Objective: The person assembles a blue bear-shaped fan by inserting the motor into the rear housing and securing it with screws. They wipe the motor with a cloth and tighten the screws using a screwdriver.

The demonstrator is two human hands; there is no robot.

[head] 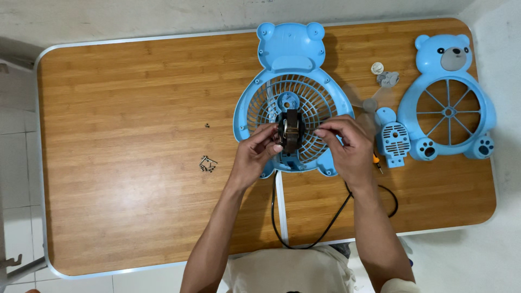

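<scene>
A blue bear-shaped fan housing [291,59] with a round grille lies flat on the wooden table [125,108]. A dark motor block [291,130] stands at the middle of the grille. My left hand [256,154] pinches the motor from the left side. My right hand [347,149] is at the motor's right, fingertips pinched together close beside it; whether it holds a small part I cannot tell. A black power cord [331,220] runs from the housing toward me.
To the right lie the blue bear front cover [477,103], a small blue vented cover [394,142], a clear fan blade [372,103], a grey knob [387,79] and a white cap [377,68]. A screwdriver tip [376,161] shows by my right hand. Loose screws [207,164] lie to the left.
</scene>
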